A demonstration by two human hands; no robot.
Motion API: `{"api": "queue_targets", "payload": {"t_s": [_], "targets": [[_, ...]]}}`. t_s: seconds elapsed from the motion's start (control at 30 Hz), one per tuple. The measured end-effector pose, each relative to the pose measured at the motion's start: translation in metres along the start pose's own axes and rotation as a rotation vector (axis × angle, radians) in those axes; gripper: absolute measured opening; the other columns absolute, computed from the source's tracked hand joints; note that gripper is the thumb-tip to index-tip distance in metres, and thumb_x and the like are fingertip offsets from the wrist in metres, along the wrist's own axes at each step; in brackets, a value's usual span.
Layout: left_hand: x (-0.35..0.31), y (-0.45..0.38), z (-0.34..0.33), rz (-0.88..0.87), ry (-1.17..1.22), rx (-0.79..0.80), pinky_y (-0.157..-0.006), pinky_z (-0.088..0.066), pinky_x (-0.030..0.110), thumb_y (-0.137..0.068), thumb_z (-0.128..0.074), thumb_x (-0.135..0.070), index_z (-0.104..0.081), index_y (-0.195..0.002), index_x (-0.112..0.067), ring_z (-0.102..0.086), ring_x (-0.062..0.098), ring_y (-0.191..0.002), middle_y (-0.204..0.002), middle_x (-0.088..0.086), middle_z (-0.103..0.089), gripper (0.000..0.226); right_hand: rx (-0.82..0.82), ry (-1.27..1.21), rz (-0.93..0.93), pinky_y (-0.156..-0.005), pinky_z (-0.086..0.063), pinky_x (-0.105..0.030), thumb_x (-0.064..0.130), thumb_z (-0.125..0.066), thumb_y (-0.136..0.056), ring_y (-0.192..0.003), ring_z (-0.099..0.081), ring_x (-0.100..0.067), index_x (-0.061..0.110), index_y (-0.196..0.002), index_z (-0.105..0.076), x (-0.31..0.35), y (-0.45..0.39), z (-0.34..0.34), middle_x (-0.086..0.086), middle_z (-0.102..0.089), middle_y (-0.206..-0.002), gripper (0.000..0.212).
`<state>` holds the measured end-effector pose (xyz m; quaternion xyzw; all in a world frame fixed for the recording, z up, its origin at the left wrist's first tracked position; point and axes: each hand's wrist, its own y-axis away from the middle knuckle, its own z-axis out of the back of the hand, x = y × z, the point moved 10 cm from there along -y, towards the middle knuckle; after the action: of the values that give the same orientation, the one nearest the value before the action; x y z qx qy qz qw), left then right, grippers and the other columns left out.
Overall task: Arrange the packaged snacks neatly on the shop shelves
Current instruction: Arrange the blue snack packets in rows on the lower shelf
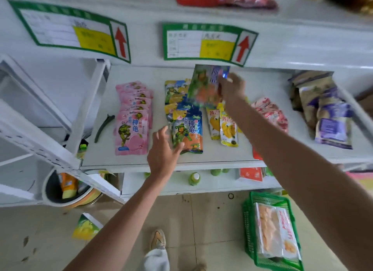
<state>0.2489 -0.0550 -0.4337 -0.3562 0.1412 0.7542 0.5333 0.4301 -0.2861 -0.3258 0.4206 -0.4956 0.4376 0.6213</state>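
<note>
1. The right hand (232, 87) pinches a blurred green packet (203, 87), lifted above the white shelf (222, 155).
2. The left hand (163, 149) has its fingers spread and straight; the fingertips touch the front blue packet (188, 129) of a row on the shelf.
3. A pink packet row (132, 119) lies to the left; yellow packets (228, 129) lie to the right.

Soft even light, faint shadows, wide-angle edge bending, motion blur on raised packet (205, 85).
</note>
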Motion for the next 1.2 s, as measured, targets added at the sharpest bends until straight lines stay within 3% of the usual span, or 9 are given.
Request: {"api": "queue_targets", "payload": {"t_s": [0.13, 0.27, 0.4, 0.53, 0.67, 0.8, 0.93, 1.1, 1.2], "targets": [[-0.012, 0.017, 0.031, -0.047, 0.089, -0.143, -0.059, -0.058, 0.037, -0.105, -0.052, -0.051, -0.058, -0.129, -0.018, -0.070, 0.018, -0.083, -0.114, -0.001, -0.069, 0.041, 0.155, 0.062, -0.043, -0.079, -0.059, -0.044, 0.032, -0.073, -0.093, -0.077, -0.068, -0.026, 0.009, -0.096, -0.070, -0.041, 0.054, 0.032, -0.017, -0.068, -0.084, 0.023], [-0.048, 0.052, 0.044, 0.075, 0.543, 0.085, -0.080, -0.058, 0.030, -0.097, -0.052, -0.060, -0.072, -0.117, -0.019, -0.074, 0.008, -0.089, -0.097, -0.007, -0.079, 0.050, 0.273, -0.002, 0.006, -0.067, -0.048, -0.043, 0.026, -0.072, -0.098, -0.075, -0.064, -0.033, 0.010, -0.100, -0.071, -0.041, 0.107, 0.058, -0.007, -0.064, -0.068, 0.016], [-0.099, 0.110, 0.058, 0.175, 0.765, 0.200, -0.073, -0.054, 0.018, -0.101, -0.068, -0.029, -0.074, -0.097, -0.024, -0.070, -0.002, -0.078, -0.080, -0.018, -0.076, 0.009, 0.392, -0.054, 0.099, -0.074, -0.053, -0.052, 0.032, -0.076, -0.092, -0.079, -0.065, -0.032, 0.019, -0.093, -0.076, -0.031, 0.181, 0.087, -0.012, -0.070, -0.083, 0.013], [-0.134, 0.156, 0.085, 0.109, 0.756, 0.176, -0.077, -0.050, 0.010, -0.096, -0.075, -0.024, -0.077, -0.111, -0.003, -0.069, -0.003, -0.077, -0.087, -0.009, -0.076, 0.026, 0.462, -0.009, 0.202, -0.078, -0.062, -0.061, 0.031, -0.067, -0.101, -0.086, -0.074, -0.048, 0.014, -0.102, -0.072, -0.008, 0.243, 0.128, -0.024, -0.073, -0.089, 0.018], [-0.151, 0.198, 0.103, 0.048, 0.710, 0.150, -0.078, -0.052, 0.020, -0.095, -0.075, -0.017, -0.081, -0.101, -0.006, -0.070, 0.006, -0.079, -0.086, 0.001, -0.080, 0.014, 0.454, 0.036, 0.224, -0.055, -0.058, -0.027, 0.025, -0.056, -0.108, -0.065, -0.075, -0.011, 0.003, -0.095, -0.065, 0.003, 0.297, 0.161, -0.019, -0.073, -0.080, 0.027], [-0.174, 0.216, 0.116, -0.103, 0.494, 0.138, -0.063, -0.032, 0.032, -0.095, -0.075, -0.022, -0.060, -0.066, -0.003, -0.039, 0.014, -0.058, -0.058, 0.015, -0.047, 0.038, 0.316, 0.142, 0.332, -0.052, -0.039, -0.028, 0.032, -0.058, -0.107, -0.052, -0.050, -0.010, 0.015, -0.080, -0.063, 0.017, 0.335, 0.177, 0.001, -0.058, -0.062, 0.033], [-0.195, 0.233, 0.140, -0.165, 0.480, 0.170, -0.062, -0.034, 0.030, -0.096, -0.074, -0.031, -0.064, -0.066, -0.015, -0.044, 0.012, -0.056, -0.055, -0.001, -0.050, 0.036, 0.270, 0.077, 0.294, -0.047, -0.040, -0.022, 0.032, -0.060, -0.107, -0.047, -0.050, -0.003, 0.017, -0.076, -0.062, 0.029, 0.350, 0.201, 0.010, -0.059, -0.055, 0.035], [-0.195, 0.234, 0.171, -0.048, 0.676, 0.190, -0.096, -0.048, 0.024, -0.098, -0.068, -0.044, -0.075, -0.117, -0.023, -0.063, -0.003, -0.097, -0.104, -0.012, -0.073, 0.030, 0.420, -0.031, 0.318, -0.077, -0.063, -0.043, 0.022, -0.058, -0.107, -0.076, -0.080, -0.019, -0.011, -0.098, -0.066, 0.049, 0.369, 0.204, -0.031, -0.073, -0.084, 0.035], [-0.205, 0.238, 0.185, -0.137, 0.661, 0.163, -0.082, -0.051, 0.013, -0.094, -0.075, -0.032, -0.077, -0.093, -0.030, -0.064, 0.003, -0.077, -0.083, -0.011, -0.071, 0.003, 0.352, -0.013, 0.320, -0.075, -0.060, -0.045, 0.026, -0.059, -0.107, -0.072, -0.079, -0.020, -0.009, -0.092, -0.066, 0.049, 0.371, 0.205, -0.020, -0.075, -0.075, 0.038]]}}
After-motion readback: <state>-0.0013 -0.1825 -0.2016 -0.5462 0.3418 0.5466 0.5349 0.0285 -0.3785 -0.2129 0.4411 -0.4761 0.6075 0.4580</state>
